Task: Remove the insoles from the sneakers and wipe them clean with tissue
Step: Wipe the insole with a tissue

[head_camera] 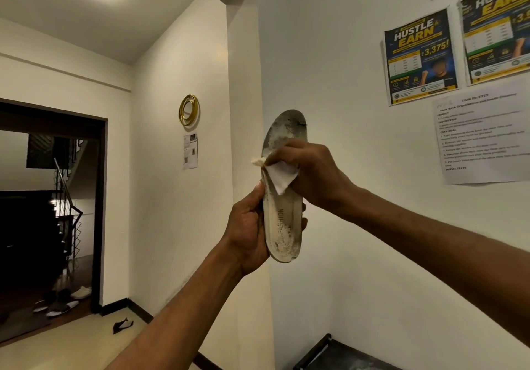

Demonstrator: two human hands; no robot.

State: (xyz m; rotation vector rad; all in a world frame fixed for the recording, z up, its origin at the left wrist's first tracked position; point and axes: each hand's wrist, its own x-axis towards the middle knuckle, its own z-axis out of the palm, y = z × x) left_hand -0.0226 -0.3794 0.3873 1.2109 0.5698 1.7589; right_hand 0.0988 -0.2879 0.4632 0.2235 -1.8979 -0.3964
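Note:
A dirty white insole (282, 226) printed with "FASHION" stands upright in front of the white wall, its toe end grey with grime. My left hand (246, 226) grips its heel half from the left side. My right hand (309, 169) presses a folded white tissue (282, 176) against the insole's middle, and a corner of the tissue sticks out past the insole's left edge. No sneakers show close by.
A dark rack top (329, 354) sits low at the bottom right against the wall. Posters and a task sheet (481, 137) hang on the right wall. Several shoes (61, 301) lie on the floor by the dark doorway at left, and a black item (122, 325) lies nearer.

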